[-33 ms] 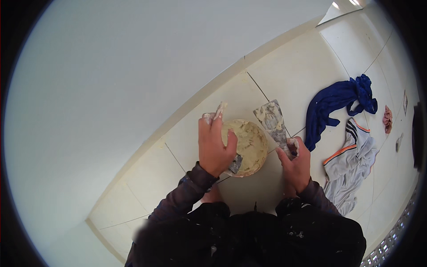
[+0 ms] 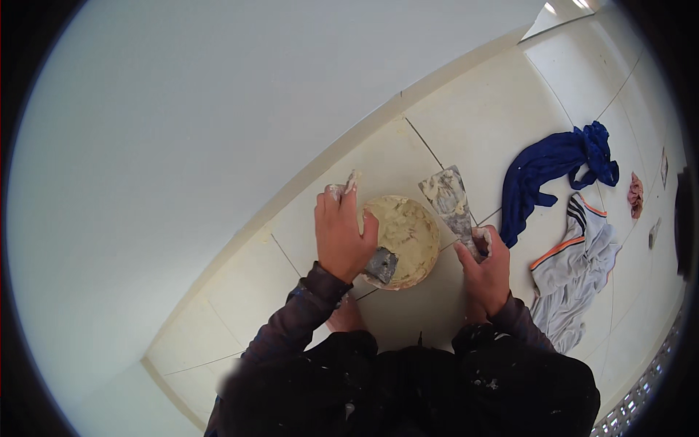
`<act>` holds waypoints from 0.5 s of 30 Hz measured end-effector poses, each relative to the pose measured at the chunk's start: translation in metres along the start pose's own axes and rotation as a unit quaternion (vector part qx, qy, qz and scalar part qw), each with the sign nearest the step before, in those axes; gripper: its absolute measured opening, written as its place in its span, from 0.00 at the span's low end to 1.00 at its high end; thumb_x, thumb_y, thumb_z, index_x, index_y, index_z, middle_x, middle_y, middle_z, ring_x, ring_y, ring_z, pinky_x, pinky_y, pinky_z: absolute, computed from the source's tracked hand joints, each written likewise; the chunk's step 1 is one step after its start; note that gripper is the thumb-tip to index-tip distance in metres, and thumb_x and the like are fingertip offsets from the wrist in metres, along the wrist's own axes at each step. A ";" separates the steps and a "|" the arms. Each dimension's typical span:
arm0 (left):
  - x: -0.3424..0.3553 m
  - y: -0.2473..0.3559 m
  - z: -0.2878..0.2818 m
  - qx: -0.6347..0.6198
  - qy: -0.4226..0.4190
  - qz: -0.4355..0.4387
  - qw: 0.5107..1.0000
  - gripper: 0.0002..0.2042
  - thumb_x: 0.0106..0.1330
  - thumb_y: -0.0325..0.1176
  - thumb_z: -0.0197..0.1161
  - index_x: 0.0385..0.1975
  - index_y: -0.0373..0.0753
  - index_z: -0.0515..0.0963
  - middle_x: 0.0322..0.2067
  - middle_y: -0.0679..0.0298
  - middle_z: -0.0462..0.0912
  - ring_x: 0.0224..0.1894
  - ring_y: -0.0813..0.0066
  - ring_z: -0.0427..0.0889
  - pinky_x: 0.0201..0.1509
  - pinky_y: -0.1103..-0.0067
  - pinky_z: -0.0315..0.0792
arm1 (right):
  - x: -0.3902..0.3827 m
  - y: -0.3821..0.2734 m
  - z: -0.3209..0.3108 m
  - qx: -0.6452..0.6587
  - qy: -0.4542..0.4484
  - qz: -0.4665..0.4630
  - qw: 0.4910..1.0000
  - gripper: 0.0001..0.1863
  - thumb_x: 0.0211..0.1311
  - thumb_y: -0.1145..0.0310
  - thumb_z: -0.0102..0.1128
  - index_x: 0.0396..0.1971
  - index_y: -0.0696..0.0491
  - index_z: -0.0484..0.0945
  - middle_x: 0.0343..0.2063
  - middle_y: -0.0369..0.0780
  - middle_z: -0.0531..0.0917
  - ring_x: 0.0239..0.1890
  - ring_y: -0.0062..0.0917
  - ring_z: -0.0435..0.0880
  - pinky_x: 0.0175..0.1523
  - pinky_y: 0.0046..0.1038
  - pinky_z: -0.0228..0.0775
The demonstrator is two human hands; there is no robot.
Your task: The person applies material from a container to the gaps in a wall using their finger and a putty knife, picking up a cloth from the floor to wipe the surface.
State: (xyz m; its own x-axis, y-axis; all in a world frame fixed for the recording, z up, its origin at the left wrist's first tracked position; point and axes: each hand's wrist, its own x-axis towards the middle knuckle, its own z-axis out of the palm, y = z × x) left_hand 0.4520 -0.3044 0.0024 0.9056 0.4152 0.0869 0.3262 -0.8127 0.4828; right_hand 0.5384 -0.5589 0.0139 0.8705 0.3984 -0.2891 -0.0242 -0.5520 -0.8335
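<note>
A round tub of pale, cream-coloured putty sits on the floor between my hands. In my right hand is a flat scraper, its broad blade smeared with putty and tilted up to the left beside the tub. My left hand hovers at the tub's left edge, fingers stretched away from me and thumb apart. Putty coats its fingertips, and I see nothing held in it. A dark grey, squarish piece lies at the tub's near left, partly over the putty; its kind is unclear.
A white wall with a pale skirting runs diagonally along the left. On the tiled floor to the right are a dark blue cloth, a light grey garment with orange trim, and a small pinkish crumpled cloth.
My left hand has shifted a little left, uncovering more of the dark grey piece. The scraper in my right hand has moved slightly to the right.
</note>
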 end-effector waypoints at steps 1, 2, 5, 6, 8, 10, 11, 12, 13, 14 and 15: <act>0.000 -0.017 0.002 0.006 -0.001 -0.002 1.000 0.22 0.65 0.31 0.55 0.57 0.25 0.74 0.47 0.50 0.74 0.49 0.56 0.71 0.54 0.65 0.67 | -0.002 0.001 0.002 0.018 -0.006 0.023 1.000 0.16 0.63 0.71 0.70 0.45 0.62 0.75 0.35 0.48 0.84 0.37 0.35 0.84 0.47 0.33 0.75; 0.001 -0.032 0.007 0.116 -0.038 0.013 0.992 0.22 0.63 0.30 0.56 0.57 0.27 0.75 0.47 0.52 0.75 0.49 0.56 0.72 0.54 0.65 0.67 | -0.004 0.005 0.002 0.018 -0.008 0.026 0.999 0.16 0.63 0.71 0.70 0.45 0.62 0.75 0.35 0.48 0.84 0.37 0.35 0.84 0.47 0.33 0.75; 0.008 -0.062 0.014 0.296 -0.099 0.075 0.947 0.21 0.63 0.32 0.57 0.56 0.31 0.77 0.47 0.57 0.76 0.51 0.60 0.72 0.53 0.69 0.65 | -0.004 0.016 0.002 0.006 -0.023 0.041 0.999 0.17 0.63 0.71 0.71 0.45 0.62 0.75 0.36 0.48 0.84 0.38 0.34 0.84 0.48 0.33 0.75; 0.009 -0.070 0.015 0.365 -0.124 0.122 0.915 0.21 0.65 0.34 0.57 0.57 0.34 0.78 0.47 0.61 0.76 0.52 0.64 0.71 0.53 0.73 0.64 | -0.004 0.018 0.003 -0.003 -0.025 0.033 0.999 0.17 0.63 0.71 0.71 0.45 0.62 0.74 0.36 0.48 0.84 0.38 0.34 0.84 0.48 0.33 0.75; 0.013 -0.080 0.014 0.419 -0.134 0.165 0.883 0.20 0.66 0.34 0.56 0.56 0.35 0.79 0.48 0.62 0.76 0.56 0.66 0.70 0.56 0.74 0.62 | -0.003 0.019 0.002 -0.014 -0.028 0.023 0.999 0.17 0.63 0.71 0.71 0.45 0.62 0.74 0.35 0.47 0.84 0.38 0.34 0.84 0.48 0.33 0.75; 0.019 -0.085 0.014 0.472 -0.142 0.206 0.846 0.19 0.67 0.35 0.55 0.55 0.37 0.80 0.49 0.64 0.75 0.59 0.67 0.69 0.59 0.75 0.61 | -0.002 0.016 0.002 -0.013 -0.019 0.028 0.999 0.17 0.63 0.71 0.70 0.45 0.62 0.74 0.36 0.48 0.85 0.41 0.34 0.85 0.50 0.33 0.76; 0.021 -0.085 0.012 0.527 -0.173 0.220 0.802 0.18 0.67 0.35 0.55 0.55 0.39 0.80 0.50 0.65 0.74 0.62 0.68 0.67 0.61 0.75 0.58 | -0.002 0.015 0.003 -0.014 -0.021 0.027 0.999 0.17 0.63 0.71 0.70 0.45 0.62 0.74 0.36 0.48 0.85 0.41 0.34 0.85 0.50 0.33 0.76; 0.023 -0.087 0.012 0.579 -0.204 0.234 0.754 0.18 0.67 0.35 0.55 0.54 0.41 0.81 0.51 0.66 0.73 0.64 0.69 0.65 0.64 0.75 0.56 | -0.002 0.014 0.003 0.000 -0.014 0.027 1.000 0.17 0.63 0.72 0.70 0.45 0.63 0.74 0.37 0.49 0.85 0.42 0.35 0.86 0.51 0.33 0.76; 0.023 -0.090 0.014 0.578 -0.204 0.232 0.755 0.18 0.67 0.35 0.55 0.54 0.41 0.81 0.51 0.66 0.73 0.64 0.69 0.65 0.64 0.75 0.56 | -0.002 0.013 0.003 0.014 -0.007 0.027 1.000 0.17 0.63 0.72 0.70 0.45 0.63 0.74 0.37 0.50 0.85 0.43 0.35 0.87 0.51 0.33 0.76; 0.023 -0.096 0.017 0.591 -0.204 0.250 0.739 0.17 0.67 0.35 0.55 0.54 0.42 0.81 0.52 0.66 0.72 0.65 0.68 0.64 0.66 0.74 0.55 | -0.002 0.011 0.003 0.014 -0.009 0.025 1.000 0.17 0.63 0.72 0.70 0.45 0.63 0.74 0.37 0.50 0.85 0.43 0.35 0.87 0.51 0.33 0.76; 0.023 -0.102 0.020 0.603 -0.204 0.268 0.723 0.17 0.67 0.35 0.55 0.54 0.44 0.81 0.52 0.67 0.70 0.65 0.68 0.63 0.67 0.73 0.54 | -0.002 0.008 0.003 0.015 -0.011 0.028 0.999 0.17 0.64 0.72 0.70 0.46 0.63 0.74 0.38 0.51 0.86 0.44 0.35 0.87 0.52 0.33 0.76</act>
State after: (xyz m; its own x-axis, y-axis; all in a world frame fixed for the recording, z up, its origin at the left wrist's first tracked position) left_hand 0.4449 -0.2204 -0.0620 0.9139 -0.0475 -0.4032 -0.3256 -0.6790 -0.6580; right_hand 0.5355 -0.5620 0.0065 0.8562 0.3841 -0.3455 -0.0878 -0.5509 -0.8299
